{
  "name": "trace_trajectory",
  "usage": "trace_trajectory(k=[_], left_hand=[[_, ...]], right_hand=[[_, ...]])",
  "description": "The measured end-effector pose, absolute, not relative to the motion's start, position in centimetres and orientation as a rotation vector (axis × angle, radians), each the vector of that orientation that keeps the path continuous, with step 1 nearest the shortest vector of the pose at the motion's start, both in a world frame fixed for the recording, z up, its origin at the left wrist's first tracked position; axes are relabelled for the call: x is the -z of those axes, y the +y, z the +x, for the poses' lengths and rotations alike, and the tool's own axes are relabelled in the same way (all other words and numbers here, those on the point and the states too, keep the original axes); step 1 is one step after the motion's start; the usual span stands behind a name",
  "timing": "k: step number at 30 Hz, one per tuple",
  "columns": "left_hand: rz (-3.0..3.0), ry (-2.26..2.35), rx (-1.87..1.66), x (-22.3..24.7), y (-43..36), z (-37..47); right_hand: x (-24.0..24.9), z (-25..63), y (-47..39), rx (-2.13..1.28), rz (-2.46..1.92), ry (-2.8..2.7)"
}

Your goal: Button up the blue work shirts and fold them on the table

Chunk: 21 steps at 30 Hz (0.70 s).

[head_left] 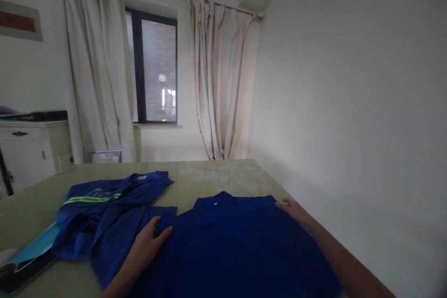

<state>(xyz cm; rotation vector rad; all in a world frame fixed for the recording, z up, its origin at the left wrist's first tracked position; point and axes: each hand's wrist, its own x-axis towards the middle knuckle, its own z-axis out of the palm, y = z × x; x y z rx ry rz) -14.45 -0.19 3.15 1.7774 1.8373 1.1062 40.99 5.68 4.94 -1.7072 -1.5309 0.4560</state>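
Observation:
A dark blue shirt (237, 247) is spread on the table in front of me, its collar towards the far side. At its left edge, my left hand (148, 242) has thumb and fingers closed about the cloth, with some fingertips hidden. My right hand (292, 208) pinches the shirt's upper right edge near the shoulder. Left of the shirt lies a crumpled blue work garment (115, 214) with a yellow-green reflective stripe (92, 199).
The table (223, 172) has a pale green patterned top. A light blue face mask (37, 244) lies on a dark object (28, 272) at the left. A wall (349, 102) rises at the right. A white cabinet (28, 149), curtains (220, 79) and a window (159, 70) stand beyond.

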Motion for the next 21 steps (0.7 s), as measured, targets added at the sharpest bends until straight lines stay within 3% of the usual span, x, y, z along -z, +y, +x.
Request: trace_trajectory(k=[7, 13, 18, 21], left_hand=[[1.742, 1.750, -1.192, -4.5, -2.3, -17.4], [1.612, 1.854, -1.177, -5.5, -0.4, -19.1], [1.608, 1.968, -1.145, -1.7, 0.0, -20.1], [1.550, 1.890, -1.024, 1.1, -2.9, -20.3]], right_hand=[[-7.1, 40.7, 6.6, -0.589, -1.527, -1.661], [-9.8, 37.4, 10.0, -0.255, -1.567, -1.639], [-7.9, 32.0, 10.5, -0.102, -1.589, -1.619], [-7.5, 28.0, 7.4, -0.175, -1.485, -1.862]])
